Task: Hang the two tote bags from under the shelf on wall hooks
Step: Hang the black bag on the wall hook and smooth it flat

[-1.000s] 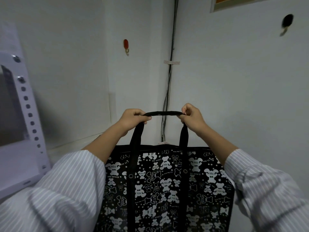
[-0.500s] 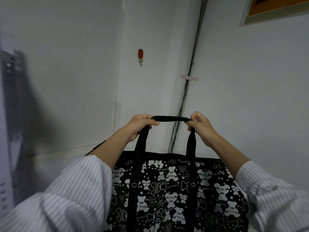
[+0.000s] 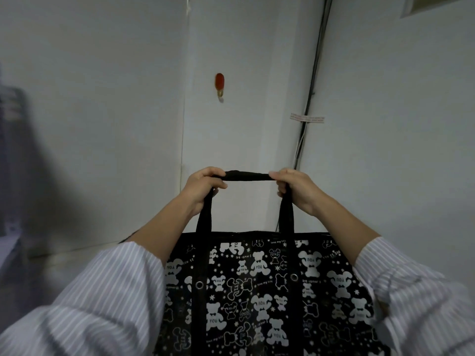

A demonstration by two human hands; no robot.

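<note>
A black tote bag (image 3: pixel 259 291) printed with white bears hangs in front of me by its black handle (image 3: pixel 246 176). My left hand (image 3: pixel 203 186) grips the handle's left end and my right hand (image 3: pixel 295 187) grips its right end, stretching the strap flat between them. A red wall hook (image 3: pixel 219 84) with a small metal tip sits on the white wall above the handle, slightly to the left, well clear of it. Only one tote bag is in view.
Black cables (image 3: pixel 312 98) run down the wall corner at right, held by a strip of tape (image 3: pixel 307 118). A picture frame's corner (image 3: pixel 437 3) shows at top right. A blurred shelf edge (image 3: pixel 10 106) stands at far left.
The view has swung left and closer to the wall; the red hook now sits nearer the centre above the handle. Both hands keep the same grip and the bag has risen slightly.
</note>
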